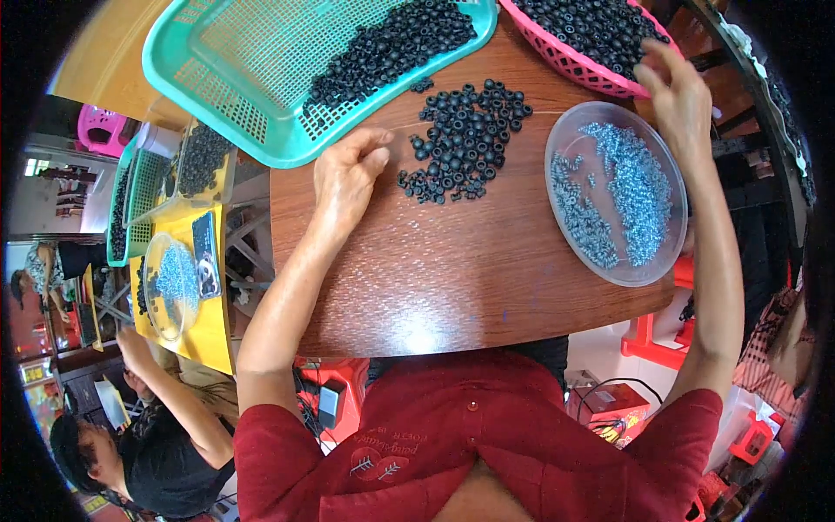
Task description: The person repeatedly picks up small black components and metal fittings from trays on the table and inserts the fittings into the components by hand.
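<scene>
My left hand (350, 174) rests at the table's left side with its fingers curled and the thumb pressed against them. What it holds, if anything, is hidden. Beside it lies a loose pile of small round black pieces with holes (465, 139). At the right, my right hand (680, 97) is over the rim of a pink woven basket (570, 71) heaped with the same black pieces, its fingers bent and apart. Just below that hand sits a clear round plastic tub (598, 193) with small shiny blue-silver pieces (639, 191) in two heaps.
A green perforated basket (252, 70) part full of black pieces stands on the brown wooden table (391, 278) at the far left. A co-worker (148, 435) sits at the left by a yellow-topped table (209, 322) with another clear tub (165, 322). Red stools (348, 391) stand below.
</scene>
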The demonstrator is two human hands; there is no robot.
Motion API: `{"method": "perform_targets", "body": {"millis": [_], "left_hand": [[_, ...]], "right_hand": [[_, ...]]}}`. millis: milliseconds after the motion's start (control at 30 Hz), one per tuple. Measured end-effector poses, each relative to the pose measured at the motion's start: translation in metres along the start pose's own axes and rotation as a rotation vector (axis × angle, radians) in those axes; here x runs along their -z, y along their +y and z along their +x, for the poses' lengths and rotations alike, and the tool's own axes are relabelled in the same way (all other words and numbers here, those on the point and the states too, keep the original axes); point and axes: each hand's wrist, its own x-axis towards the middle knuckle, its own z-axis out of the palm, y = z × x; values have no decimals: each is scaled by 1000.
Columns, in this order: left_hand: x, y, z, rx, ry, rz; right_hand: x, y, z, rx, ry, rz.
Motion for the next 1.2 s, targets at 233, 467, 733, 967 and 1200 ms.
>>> {"method": "perform_targets", "body": {"millis": [233, 467, 733, 967, 1200], "left_hand": [[-16, 9, 22, -211, -202, 158], [-17, 16, 28, -315, -265, 351], [-23, 12, 29, -380, -241, 227], [-24, 3, 29, -312, -229, 113], [-1, 32, 4, 67, -302, -488]], "right_hand": [[28, -34, -58, 45, -81, 197], [25, -54, -66, 101, -123, 277], [25, -71, -73, 163, -167, 286], [28, -86, -79, 185, -153, 338], [15, -103, -105, 185, -172, 492]]}}
